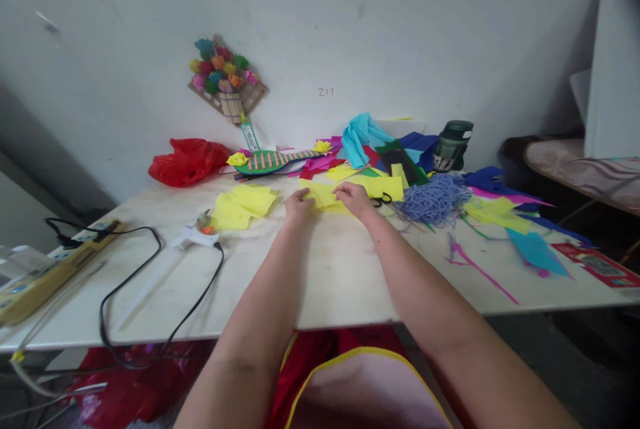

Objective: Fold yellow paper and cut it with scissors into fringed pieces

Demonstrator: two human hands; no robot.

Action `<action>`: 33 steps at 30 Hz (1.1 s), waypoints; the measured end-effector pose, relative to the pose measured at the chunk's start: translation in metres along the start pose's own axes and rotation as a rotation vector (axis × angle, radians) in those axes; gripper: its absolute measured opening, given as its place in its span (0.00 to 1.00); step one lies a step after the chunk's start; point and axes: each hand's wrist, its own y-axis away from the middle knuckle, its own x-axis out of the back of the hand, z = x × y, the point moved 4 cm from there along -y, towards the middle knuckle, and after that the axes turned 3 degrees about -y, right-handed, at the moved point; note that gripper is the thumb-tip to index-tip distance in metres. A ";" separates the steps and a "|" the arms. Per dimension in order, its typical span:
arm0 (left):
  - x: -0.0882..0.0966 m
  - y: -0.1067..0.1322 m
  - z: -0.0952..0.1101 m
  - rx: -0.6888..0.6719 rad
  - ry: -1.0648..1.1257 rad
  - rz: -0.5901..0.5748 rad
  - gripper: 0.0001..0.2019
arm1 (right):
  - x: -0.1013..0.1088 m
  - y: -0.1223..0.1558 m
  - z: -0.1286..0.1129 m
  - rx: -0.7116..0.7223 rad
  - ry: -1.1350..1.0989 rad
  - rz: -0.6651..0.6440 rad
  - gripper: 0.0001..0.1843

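Observation:
In the head view, both hands are on a strip of yellow crepe paper (323, 195) at the middle of the table. My left hand (299, 205) pinches its left end. My right hand (353, 198) has thumb and fingertips closed on the strip further right. More yellow paper (383, 187) extends beyond the right hand, with black scissor handles (383, 200) partly under it. To the left of my left hand lies a loose pile of yellow crepe pieces (245, 205). The paper hides part of the fingertips.
A white glue gun (193, 237) with a black cord lies at left, beside a power strip (60, 269). Purple shredded strands (434, 199), a dark bottle (453, 145) and coloured papers (363, 139) stand right and behind. A red plastic bag (187, 162) sits back left.

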 end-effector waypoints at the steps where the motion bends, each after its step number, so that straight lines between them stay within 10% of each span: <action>1: 0.001 -0.001 0.002 -0.037 -0.093 0.006 0.17 | -0.002 0.000 0.001 -0.040 -0.090 -0.035 0.09; 8: 0.012 0.004 0.025 -0.375 -0.432 0.193 0.07 | -0.010 0.003 0.002 -0.216 -0.524 -0.151 0.10; 15: -0.012 0.029 0.050 -0.697 -0.340 -0.064 0.04 | -0.009 0.004 0.002 -0.272 -0.615 -0.132 0.11; 33: -0.029 0.041 0.055 -1.167 -0.789 -0.104 0.05 | -0.008 0.004 0.005 -0.318 -0.685 -0.130 0.12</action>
